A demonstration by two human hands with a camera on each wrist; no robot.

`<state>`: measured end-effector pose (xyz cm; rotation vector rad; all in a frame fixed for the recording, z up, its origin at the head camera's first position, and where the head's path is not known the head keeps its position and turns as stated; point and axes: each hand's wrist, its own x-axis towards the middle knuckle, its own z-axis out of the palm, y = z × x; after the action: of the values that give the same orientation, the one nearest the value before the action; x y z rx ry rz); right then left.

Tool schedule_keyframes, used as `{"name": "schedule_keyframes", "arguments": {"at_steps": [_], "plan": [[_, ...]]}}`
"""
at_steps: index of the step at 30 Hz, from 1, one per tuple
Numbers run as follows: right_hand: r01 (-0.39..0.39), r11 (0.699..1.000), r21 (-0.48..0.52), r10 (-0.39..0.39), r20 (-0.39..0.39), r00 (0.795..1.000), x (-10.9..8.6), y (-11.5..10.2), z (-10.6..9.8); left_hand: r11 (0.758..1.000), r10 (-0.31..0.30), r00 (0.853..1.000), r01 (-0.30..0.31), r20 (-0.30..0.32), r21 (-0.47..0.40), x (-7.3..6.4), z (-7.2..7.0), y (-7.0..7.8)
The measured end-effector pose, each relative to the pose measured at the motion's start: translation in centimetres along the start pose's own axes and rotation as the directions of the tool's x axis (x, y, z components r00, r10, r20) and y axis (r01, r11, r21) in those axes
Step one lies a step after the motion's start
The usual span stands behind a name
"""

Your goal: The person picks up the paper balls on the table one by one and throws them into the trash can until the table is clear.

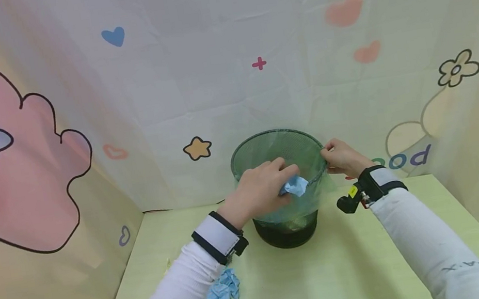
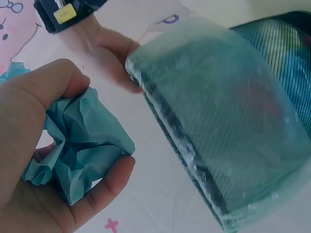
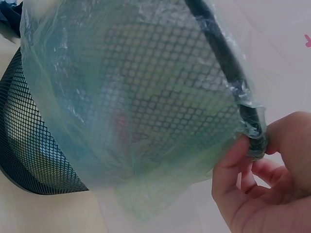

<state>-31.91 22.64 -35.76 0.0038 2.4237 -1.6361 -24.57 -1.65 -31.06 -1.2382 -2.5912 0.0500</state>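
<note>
left hand (image 1: 262, 188) is gripping a crumpled blue paper (image 1: 295, 186), mesh bin (image 1: 288, 237) just beside it — right hand (image 1: 343, 158) is pinching the green liner (image 1: 300, 208) at the bin's edge. another blue wad (image 1: 224, 292)'s lying near the left wrist

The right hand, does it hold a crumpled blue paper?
No, the right hand pinches the liner-covered rim of the mesh bin.

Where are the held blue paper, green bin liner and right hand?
Held blue paper (image 2: 92, 133), left wrist view: middle of its crumpled face.
Green bin liner (image 3: 141, 97), right wrist view: part folded down over the outside.
Right hand (image 1: 344, 157), head view: middle of the hand.
</note>
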Motion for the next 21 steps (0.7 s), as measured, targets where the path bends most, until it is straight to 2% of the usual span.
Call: {"name": "schedule_keyframes", "arguments": {"at_steps": [8, 15, 21], "plan": [[-0.01, 1.0, -0.004, 0.01, 0.002, 1.0, 0.1, 0.0, -0.1, 0.999, -0.039, 0.999, 0.04, -0.009, 0.027, 0.9, -0.1, -1.6], [-0.025, 1.0, -0.003, 0.025, 0.006, 1.0, 0.3, 0.2, -0.2, 0.996, -0.091, 0.995, 0.091, 0.034, -0.005, 1.5, 0.2, -3.2], [-0.03, 1.0, 0.001, 0.029, 0.016, 0.999, 0.2, 0.1, -0.2, 0.994, -0.113, 0.991, 0.114, 0.068, 0.002, 1.8, 0.3, -4.0]]}}
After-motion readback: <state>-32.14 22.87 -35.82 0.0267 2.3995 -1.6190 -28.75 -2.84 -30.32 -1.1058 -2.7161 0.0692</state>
